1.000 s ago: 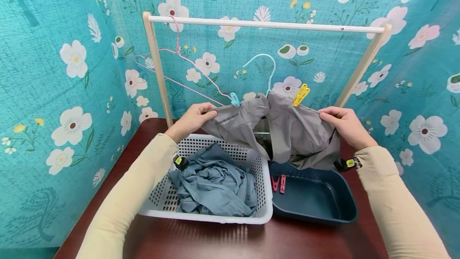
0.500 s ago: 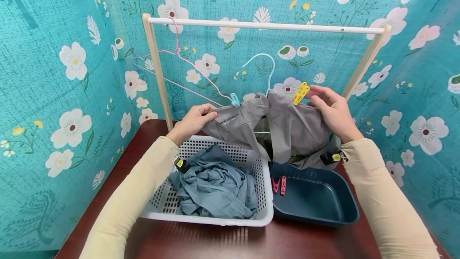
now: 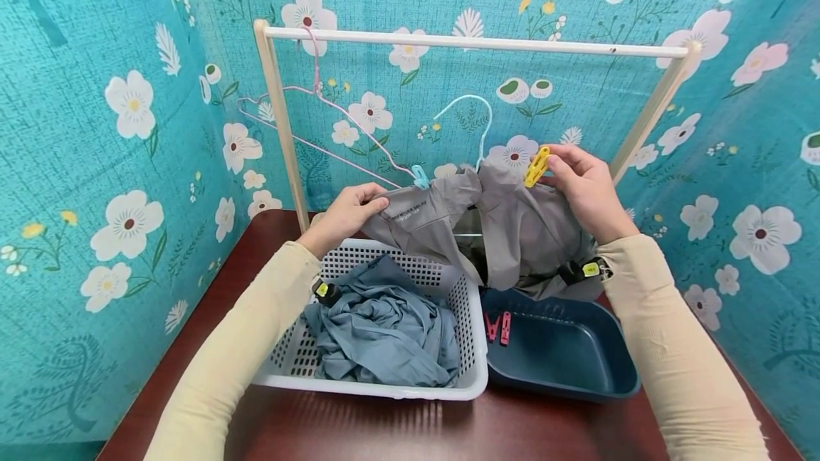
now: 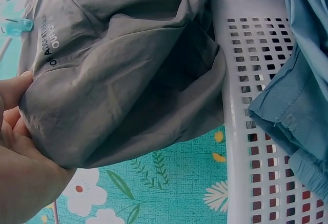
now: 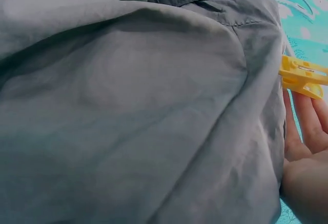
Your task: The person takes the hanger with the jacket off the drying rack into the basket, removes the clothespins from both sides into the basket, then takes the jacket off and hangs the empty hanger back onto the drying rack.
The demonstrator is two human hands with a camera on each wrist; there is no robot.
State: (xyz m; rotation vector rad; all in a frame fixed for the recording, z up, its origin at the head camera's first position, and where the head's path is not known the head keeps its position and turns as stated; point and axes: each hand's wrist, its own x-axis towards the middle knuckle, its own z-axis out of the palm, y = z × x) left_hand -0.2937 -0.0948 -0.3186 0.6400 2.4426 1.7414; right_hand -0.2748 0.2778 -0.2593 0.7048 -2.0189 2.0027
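Note:
A grey garment (image 3: 525,233) with printed lettering is draped over a light-blue hanger (image 3: 489,116). My left hand (image 3: 346,213) pinches its left edge between thumb and fingers; the left wrist view shows the fabric (image 4: 102,90) hanging from that grip. A blue clothespin (image 3: 420,176) clips the top edge on the left. On the right, my right hand (image 3: 586,191) has its thumb and fingers at a yellow clothespin (image 3: 537,167) fixed on the garment's top edge. The right wrist view shows fingers (image 5: 307,121) beside this clothespin; the thumb's contact is hidden there.
A white basket (image 3: 378,391) holding blue-grey cloth (image 3: 384,326) stands in front on the brown table (image 3: 359,429). To its right, a dark blue tub (image 3: 564,383) holds pink clothespins (image 3: 505,328). Behind is a rack (image 3: 474,41) with a pink hanger (image 3: 316,70).
My right hand has left the garment's right edge and moved up and left to the yellow clothespin. My left hand stays on the left edge.

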